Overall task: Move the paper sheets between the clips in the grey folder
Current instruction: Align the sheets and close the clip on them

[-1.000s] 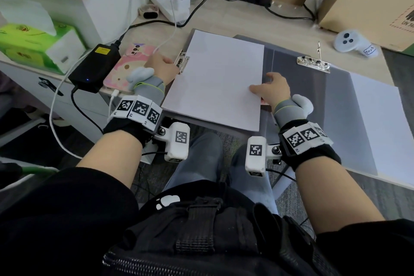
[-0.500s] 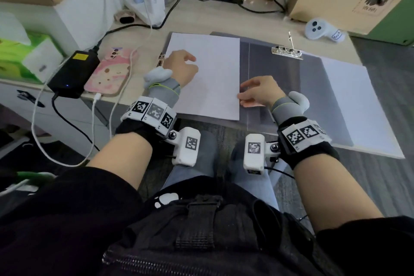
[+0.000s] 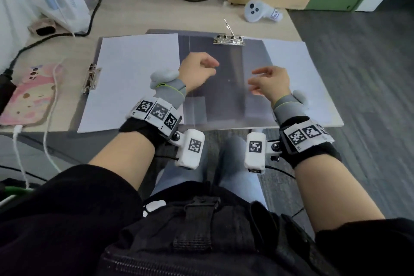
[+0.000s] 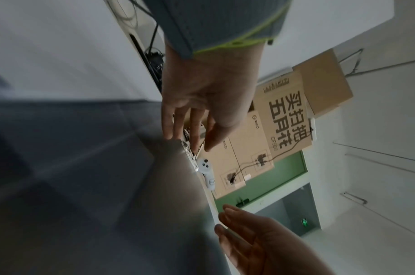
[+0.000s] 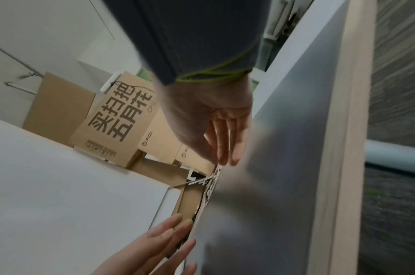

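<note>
over the middle of the open grey folder (image 3: pixel 215 87), both hands hover empty: left hand (image 3: pixel 197 71) loosely curled, right hand (image 3: pixel 268 83) relaxed. one paper sheet (image 3: pixel 134 78) lies by the left-edge clip (image 3: pixel 90 78); next likely grasps the right sheet (image 3: pixel 298 74) near the raised top clip (image 3: pixel 228 39). half a second ago, both hands touched the left sheet

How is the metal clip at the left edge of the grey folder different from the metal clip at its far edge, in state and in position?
The left clip lies flat, with its lever down at the edge of the left paper sheet; the far clip has its lever standing up. The left clip runs along the side of the grey folder; the far clip runs along the top edge, on bare grey. Both are silver metal, and neither hand touches them.
</note>
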Tool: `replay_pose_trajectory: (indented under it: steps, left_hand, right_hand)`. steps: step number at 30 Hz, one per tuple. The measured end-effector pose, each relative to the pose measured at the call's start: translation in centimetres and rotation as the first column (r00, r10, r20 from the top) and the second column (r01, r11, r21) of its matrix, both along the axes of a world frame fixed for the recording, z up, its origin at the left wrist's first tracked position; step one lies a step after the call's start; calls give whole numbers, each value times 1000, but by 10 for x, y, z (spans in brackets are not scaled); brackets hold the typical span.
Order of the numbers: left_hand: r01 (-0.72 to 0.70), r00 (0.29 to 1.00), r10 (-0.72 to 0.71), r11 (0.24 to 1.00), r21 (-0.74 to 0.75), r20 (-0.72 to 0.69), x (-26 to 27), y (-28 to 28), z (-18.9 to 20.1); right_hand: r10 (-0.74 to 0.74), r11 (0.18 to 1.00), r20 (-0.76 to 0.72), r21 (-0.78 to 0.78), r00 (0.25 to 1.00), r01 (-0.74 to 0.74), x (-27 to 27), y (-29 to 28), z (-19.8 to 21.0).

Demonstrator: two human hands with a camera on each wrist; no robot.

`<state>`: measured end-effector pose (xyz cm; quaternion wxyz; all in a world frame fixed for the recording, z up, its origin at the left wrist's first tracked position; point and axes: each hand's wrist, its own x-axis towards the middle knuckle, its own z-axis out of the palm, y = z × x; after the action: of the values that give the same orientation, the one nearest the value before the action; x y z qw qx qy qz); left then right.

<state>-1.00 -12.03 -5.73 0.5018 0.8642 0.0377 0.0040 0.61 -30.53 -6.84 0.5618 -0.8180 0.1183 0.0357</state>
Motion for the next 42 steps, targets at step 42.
replay_pose_trajectory:
  steps: [42]
  left_hand:
    - [115,973,-141,982,-147,-184,51,-77,1]
  right_hand:
    - [-137,802,539,-432,831,413,-11,-109,56]
